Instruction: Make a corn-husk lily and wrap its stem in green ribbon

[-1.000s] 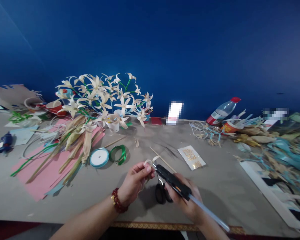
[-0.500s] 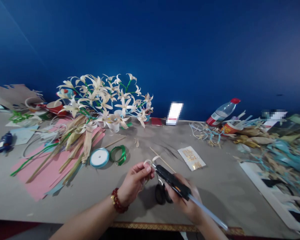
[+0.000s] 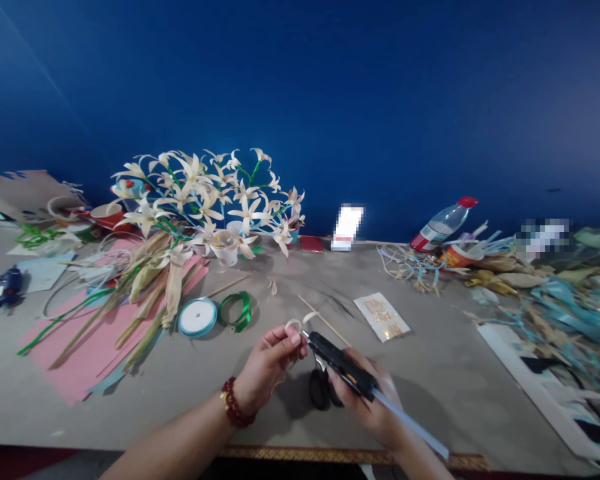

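Note:
Between the fingertips of my left hand (image 3: pixel 275 357) is a small cream petal piece (image 3: pixel 294 324), curling up above the thumb. My right hand (image 3: pixel 373 393) is wrapped round a black glue gun (image 3: pixel 343 365), a clear glue stick (image 3: pixel 413 423) poking out of its rear. The gun's metal nozzle points left and meets or nearly meets the cream piece; contact is too small to make out. Scissors (image 3: pixel 319 389) with black handles lie on the table under the gun, their blades partly hidden. A thin wooden stick (image 3: pixel 325 320) lies just beyond the hands.
Cream flowers (image 3: pixel 200 193) on green stems stand at the back left. Nearer are dried husks (image 3: pixel 173 297) on pink paper (image 3: pixel 75 360), a ribbon spool (image 3: pixel 197 317) and green ribbon (image 3: pixel 235 311). On the right are a small packet (image 3: pixel 383 317), a bottle (image 3: pixel 443 227) and a power strip (image 3: pixel 517 373).
The view has shifted very slightly. Both hands keep almost the same pose, with the glue gun still held against or close to the cream piece.

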The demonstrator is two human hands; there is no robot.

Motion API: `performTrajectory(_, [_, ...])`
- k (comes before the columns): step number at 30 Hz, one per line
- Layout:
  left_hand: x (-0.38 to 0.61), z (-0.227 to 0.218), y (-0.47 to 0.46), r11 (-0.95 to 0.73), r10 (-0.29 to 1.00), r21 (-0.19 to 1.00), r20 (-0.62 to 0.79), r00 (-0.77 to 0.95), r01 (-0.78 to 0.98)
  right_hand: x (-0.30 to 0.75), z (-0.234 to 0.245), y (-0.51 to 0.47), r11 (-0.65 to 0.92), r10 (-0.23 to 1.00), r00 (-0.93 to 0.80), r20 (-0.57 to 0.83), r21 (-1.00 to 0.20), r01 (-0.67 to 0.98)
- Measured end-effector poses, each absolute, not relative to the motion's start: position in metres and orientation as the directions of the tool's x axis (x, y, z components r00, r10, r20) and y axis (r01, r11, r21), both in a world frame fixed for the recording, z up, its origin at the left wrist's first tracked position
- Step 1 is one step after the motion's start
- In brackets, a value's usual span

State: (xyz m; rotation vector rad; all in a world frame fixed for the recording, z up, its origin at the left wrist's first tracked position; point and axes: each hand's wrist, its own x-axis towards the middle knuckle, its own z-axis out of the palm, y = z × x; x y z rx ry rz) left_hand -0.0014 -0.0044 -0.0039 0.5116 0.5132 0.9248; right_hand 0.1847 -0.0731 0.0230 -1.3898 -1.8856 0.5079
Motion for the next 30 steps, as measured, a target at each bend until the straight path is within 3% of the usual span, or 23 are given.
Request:
performTrajectory(14, [-0.002, -0.004, -0.005, 0.499, 0.840, 0.614, -0.168, 0.517, -0.612, 0.185, 0.026, -0.073, 0.347, 0.930, -0.159, 0.331, -0.651, 0.675])
performTrajectory(23, [-0.004, 0.003, -0.006, 0.492, 0.835, 0.654, -0.168, 0.524, -0.574, 0.203, 0.021, -0.078, 0.324, 0.911, -0.103, 0.399, -0.540, 0.776])
performTrajectory(26, [-0.005, 0.005, -0.007, 0.505, 0.825, 0.650, -0.171, 0.538, -0.568, 0.226, 0.020, -0.079, 0.255, 0.901, -0.046, 0.431, -0.440, 0.861])
performTrajectory(30, [-0.006, 0.007, -0.006, 0.514, 0.822, 0.626, -0.164, 0.546, -0.586, 0.274, 0.005, -0.080, -0.024, 0.883, 0.084, 0.461, -0.134, 0.991])
